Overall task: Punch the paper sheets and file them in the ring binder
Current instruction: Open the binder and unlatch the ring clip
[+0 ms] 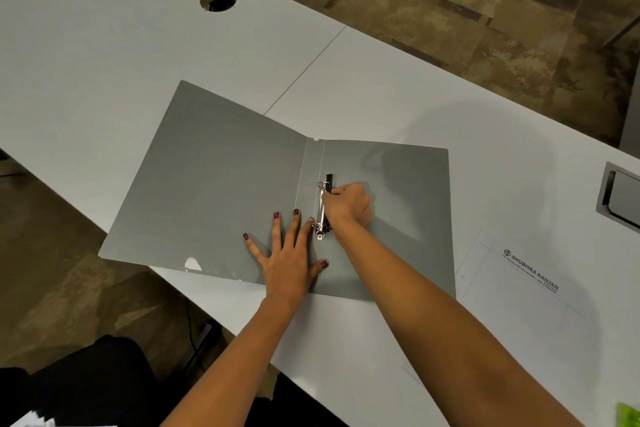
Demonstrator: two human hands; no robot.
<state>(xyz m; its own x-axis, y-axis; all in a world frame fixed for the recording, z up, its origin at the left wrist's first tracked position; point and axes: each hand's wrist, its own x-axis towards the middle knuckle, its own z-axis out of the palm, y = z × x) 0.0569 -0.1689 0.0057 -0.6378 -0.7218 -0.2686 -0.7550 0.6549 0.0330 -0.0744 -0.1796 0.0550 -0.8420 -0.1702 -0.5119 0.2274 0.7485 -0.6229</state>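
At right grip (348, 203), pinching ring mechanism (323, 210); left hand (289, 253) spread flat on ring binder (214, 191), likely opening rings, sheets (530, 291) next.

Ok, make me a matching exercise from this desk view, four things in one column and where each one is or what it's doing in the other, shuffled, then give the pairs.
Column one:
1. left hand
2. right hand
3. ring binder
4. printed sheet

Column two:
A. lying on the white desk to the right of the binder
B. closed on the ring mechanism
C. spread flat on the binder's inside, fingers splayed
D. lying open, both covers flat on the desk

Pairs: 1-C, 2-B, 3-D, 4-A
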